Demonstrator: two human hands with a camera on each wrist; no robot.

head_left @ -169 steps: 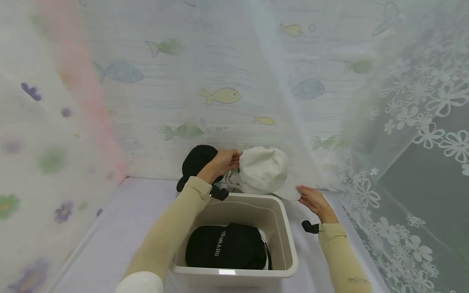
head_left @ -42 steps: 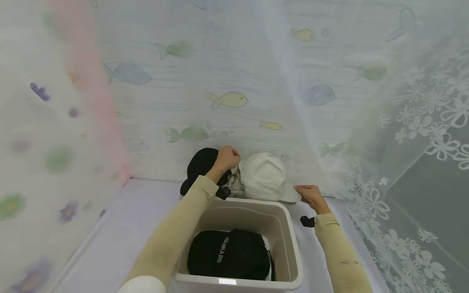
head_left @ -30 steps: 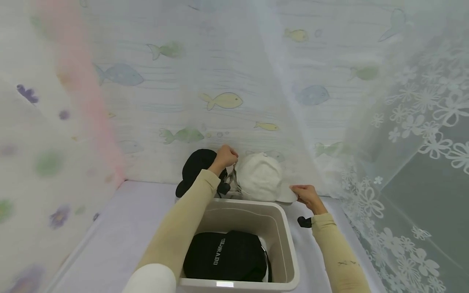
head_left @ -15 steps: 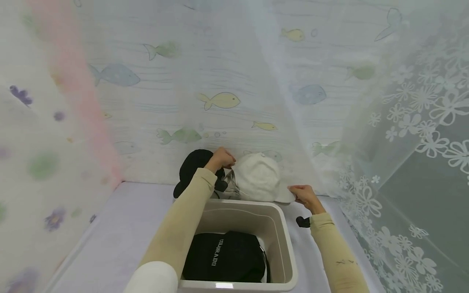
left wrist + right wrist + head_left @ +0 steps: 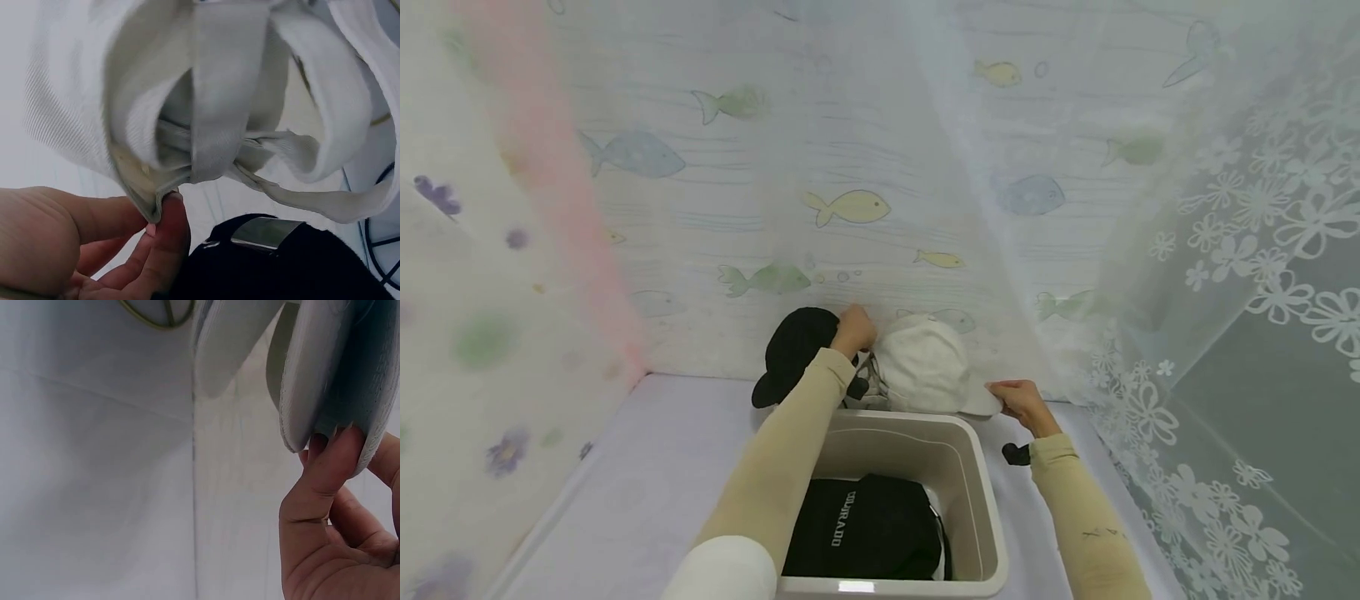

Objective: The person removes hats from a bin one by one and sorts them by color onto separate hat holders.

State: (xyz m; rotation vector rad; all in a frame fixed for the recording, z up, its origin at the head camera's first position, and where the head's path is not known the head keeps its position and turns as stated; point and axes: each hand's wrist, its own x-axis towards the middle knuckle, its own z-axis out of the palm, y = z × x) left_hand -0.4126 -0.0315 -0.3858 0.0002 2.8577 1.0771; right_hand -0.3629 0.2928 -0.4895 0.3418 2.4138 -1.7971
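Note:
Behind the bin, a stack of white caps (image 5: pixel 925 364) leans against the patterned curtain. My left hand (image 5: pixel 855 331) pinches the back edge of a white cap (image 5: pixel 69 94) between thumb and fingers, near its opening. Several pale straps (image 5: pixel 226 94) loop across that opening in the left wrist view. On the right, my right hand (image 5: pixel 1024 406) pinches a white brim (image 5: pixel 381 394), its thumb between two of the layered brims. Beside my left hand sits a black cap (image 5: pixel 790 358), partly hidden by that arm; its metal buckle (image 5: pixel 269 232) shows in the left wrist view.
A beige bin (image 5: pixel 981 492) stands in front of the white caps. Inside it lies a black cap (image 5: pixel 883 525) with pale lettering, partly covered by my left forearm. Sheer curtain (image 5: pixel 1240 242) with white flowers hangs at the right.
My left fingers were stretched against the white cap's side and now pinch its back edge. The right hand stays at the brim. The head view has shifted slightly.

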